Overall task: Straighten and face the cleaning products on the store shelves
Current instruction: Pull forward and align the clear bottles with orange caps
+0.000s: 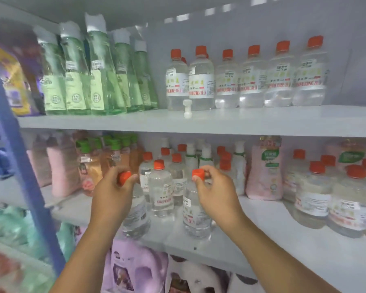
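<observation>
On the middle shelf (283, 235), my left hand (112, 191) grips the orange cap of a clear bottle (136, 216) standing near the front edge. My right hand (216, 191) pinches the orange cap of a second clear bottle (195, 216) with a white and red label, also at the front. Between them, slightly further back, stands another clear orange-capped bottle (162, 191). More bottles of the same kind crowd behind it.
The upper shelf (262, 121) carries a row of clear orange-capped bottles (254, 79), green bottles (97, 81) and a small white cap (187, 108). Pink pouches (264, 172) and larger bottles (313, 195) stand to the right. A blue post (19, 157) rises at left.
</observation>
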`<action>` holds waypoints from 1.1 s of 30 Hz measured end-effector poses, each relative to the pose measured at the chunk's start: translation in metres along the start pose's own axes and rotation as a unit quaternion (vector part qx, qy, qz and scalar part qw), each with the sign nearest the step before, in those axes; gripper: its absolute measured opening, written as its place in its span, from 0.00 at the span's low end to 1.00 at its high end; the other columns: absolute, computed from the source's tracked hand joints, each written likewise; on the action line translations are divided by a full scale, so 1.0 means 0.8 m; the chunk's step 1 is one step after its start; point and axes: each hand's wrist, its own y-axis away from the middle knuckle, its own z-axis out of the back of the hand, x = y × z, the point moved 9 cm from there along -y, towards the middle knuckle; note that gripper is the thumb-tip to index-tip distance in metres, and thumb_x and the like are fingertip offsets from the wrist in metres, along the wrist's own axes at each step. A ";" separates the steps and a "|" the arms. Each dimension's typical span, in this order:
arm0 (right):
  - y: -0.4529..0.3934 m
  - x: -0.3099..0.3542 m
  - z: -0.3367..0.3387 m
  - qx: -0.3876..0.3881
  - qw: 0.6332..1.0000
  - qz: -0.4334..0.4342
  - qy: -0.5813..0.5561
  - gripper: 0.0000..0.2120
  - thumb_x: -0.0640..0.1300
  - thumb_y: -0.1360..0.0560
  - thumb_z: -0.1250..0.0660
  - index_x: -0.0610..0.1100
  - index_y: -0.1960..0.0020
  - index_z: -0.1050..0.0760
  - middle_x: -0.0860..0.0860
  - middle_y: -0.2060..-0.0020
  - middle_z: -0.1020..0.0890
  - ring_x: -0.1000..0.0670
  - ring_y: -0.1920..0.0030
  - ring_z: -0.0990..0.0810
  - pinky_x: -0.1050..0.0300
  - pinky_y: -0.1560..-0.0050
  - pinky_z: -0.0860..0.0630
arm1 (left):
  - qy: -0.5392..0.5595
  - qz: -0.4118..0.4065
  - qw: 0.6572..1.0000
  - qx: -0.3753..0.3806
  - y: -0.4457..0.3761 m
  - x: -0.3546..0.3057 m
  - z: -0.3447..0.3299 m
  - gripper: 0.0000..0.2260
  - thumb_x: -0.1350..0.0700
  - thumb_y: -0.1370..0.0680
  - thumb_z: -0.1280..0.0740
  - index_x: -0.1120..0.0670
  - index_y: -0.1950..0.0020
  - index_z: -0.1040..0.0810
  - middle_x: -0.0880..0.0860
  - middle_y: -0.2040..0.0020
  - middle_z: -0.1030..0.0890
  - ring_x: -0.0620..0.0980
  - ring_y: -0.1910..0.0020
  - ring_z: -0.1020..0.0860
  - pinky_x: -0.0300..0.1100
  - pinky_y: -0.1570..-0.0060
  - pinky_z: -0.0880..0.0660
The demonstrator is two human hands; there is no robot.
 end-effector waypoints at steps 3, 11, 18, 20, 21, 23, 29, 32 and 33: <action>-0.024 -0.002 -0.038 -0.013 0.999 -0.018 0.027 0.04 0.50 0.18 0.34 0.51 0.47 0.24 0.57 0.53 0.23 0.57 0.52 0.24 0.67 0.55 0.32 | -0.002 -0.015 1.000 0.007 -0.040 0.020 -0.017 0.12 0.49 0.21 0.28 0.50 0.39 0.19 0.43 0.53 0.19 0.50 0.53 0.22 0.41 0.56 0.29; 0.033 -0.043 0.030 -0.068 0.995 -0.067 -0.011 0.21 0.62 0.26 0.32 0.62 0.34 0.25 0.72 0.44 0.24 0.68 0.41 0.24 0.76 0.44 0.29 | 0.123 -0.097 0.988 0.006 0.007 0.031 -0.062 0.17 0.40 0.23 0.34 0.34 0.34 0.26 0.42 0.36 0.22 0.51 0.36 0.22 0.54 0.32 0.28; 0.144 -0.148 0.359 -0.372 0.908 -0.160 0.108 0.15 0.47 0.23 0.26 0.54 0.38 0.25 0.52 0.39 0.25 0.49 0.40 0.21 0.56 0.39 0.25 | 0.256 -0.063 0.902 0.341 0.177 -0.141 -0.301 0.18 0.51 0.26 0.22 0.40 0.40 0.24 0.43 0.43 0.18 0.37 0.46 0.19 0.36 0.45 0.22; 0.154 -0.188 0.426 -0.388 0.883 -0.214 0.154 0.26 0.51 0.25 0.24 0.49 0.30 0.28 0.48 0.33 0.29 0.44 0.35 0.24 0.50 0.36 0.27 | 0.217 -0.047 0.896 0.384 0.190 -0.173 -0.363 0.20 0.48 0.26 0.22 0.42 0.39 0.26 0.39 0.42 0.19 0.37 0.45 0.20 0.39 0.43 0.22; 0.151 -0.209 0.443 -0.361 0.890 -0.233 0.151 0.33 0.52 0.26 0.22 0.47 0.26 0.31 0.48 0.30 0.30 0.44 0.32 0.25 0.50 0.35 0.28 | 0.205 -0.049 0.892 0.400 0.197 -0.186 -0.390 0.20 0.47 0.27 0.22 0.41 0.40 0.27 0.37 0.45 0.19 0.36 0.46 0.19 0.36 0.45 0.22; 0.135 -0.247 0.448 -0.283 0.920 -0.256 0.093 0.38 0.52 0.28 0.20 0.48 0.23 0.33 0.51 0.30 0.27 0.49 0.32 0.25 0.56 0.37 0.28 | 0.193 -0.054 0.879 0.433 0.210 -0.210 -0.437 0.24 0.48 0.29 0.20 0.41 0.37 0.26 0.37 0.45 0.17 0.35 0.47 0.18 0.37 0.46 0.20; 0.122 -0.260 0.453 -0.213 0.949 -0.204 0.108 0.20 0.51 0.34 0.17 0.57 0.49 0.25 0.61 0.51 0.17 0.59 0.50 0.17 0.59 0.51 0.23 | 0.173 -0.044 0.894 0.412 0.230 -0.214 -0.448 0.27 0.45 0.31 0.21 0.36 0.35 0.26 0.37 0.45 0.16 0.38 0.46 0.17 0.49 0.41 0.19; 0.144 -0.237 0.427 -0.206 0.960 -0.165 0.091 0.22 0.52 0.38 0.15 0.60 0.51 0.23 0.65 0.55 0.16 0.66 0.56 0.18 0.71 0.57 0.24 | 0.166 -0.026 0.914 0.369 0.234 -0.177 -0.372 0.26 0.39 0.36 0.23 0.26 0.41 0.28 0.30 0.50 0.17 0.30 0.53 0.18 0.42 0.49 0.19; 0.146 -0.222 0.408 -0.189 0.967 -0.153 0.079 0.23 0.52 0.39 0.14 0.60 0.50 0.22 0.68 0.54 0.16 0.68 0.56 0.18 0.75 0.59 0.25 | 0.160 -0.023 0.924 0.347 0.232 -0.165 -0.339 0.27 0.37 0.37 0.24 0.26 0.40 0.28 0.30 0.50 0.17 0.30 0.53 0.19 0.40 0.52 0.20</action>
